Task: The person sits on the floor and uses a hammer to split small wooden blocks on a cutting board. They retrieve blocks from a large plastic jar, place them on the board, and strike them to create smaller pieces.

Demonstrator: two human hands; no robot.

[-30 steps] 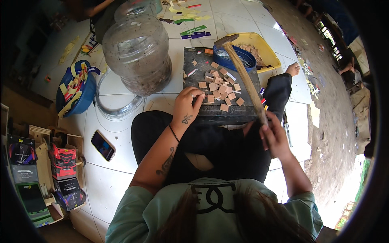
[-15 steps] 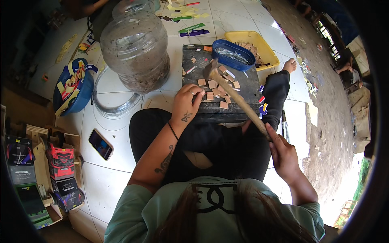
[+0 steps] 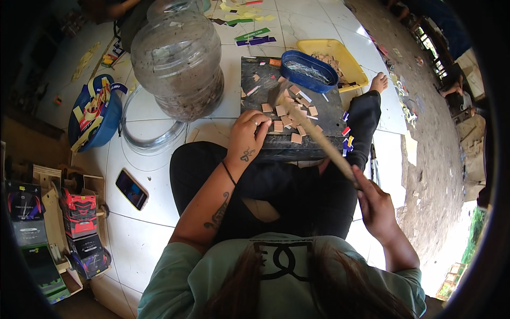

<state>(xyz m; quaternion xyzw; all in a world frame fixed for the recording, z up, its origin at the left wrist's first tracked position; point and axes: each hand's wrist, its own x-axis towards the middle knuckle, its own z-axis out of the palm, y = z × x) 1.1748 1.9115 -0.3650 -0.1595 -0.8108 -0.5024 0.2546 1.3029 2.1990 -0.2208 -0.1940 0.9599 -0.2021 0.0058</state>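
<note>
My right hand (image 3: 376, 208) is wrapped round the wooden handle of a hammer (image 3: 325, 142). The hammer slants up and to the left over a low black work block (image 3: 257, 75), its head smeared by motion. Small square wooden pieces (image 3: 296, 138) lie scattered on the block under and around the hammer. At the block's near left edge, my left hand (image 3: 247, 134) rests with its fingers curled and thumb and fingertips together. What those fingertips pinch, if anything, is too small to make out.
On the block's far side stands a blue oval tub (image 3: 304, 85) of thin metal pieces, beside a yellow tray (image 3: 359, 68) with wooden bits. To the left are a big clear plastic jug (image 3: 175, 58), a wire coil (image 3: 151, 142), a blue basin (image 3: 101, 139), a phone (image 3: 132, 189) and toy-like trucks (image 3: 79, 212).
The hammer has moved slightly and its head is more blurred. My right hand has shifted a little right and down. My left hand keeps its place at the block's edge.
</note>
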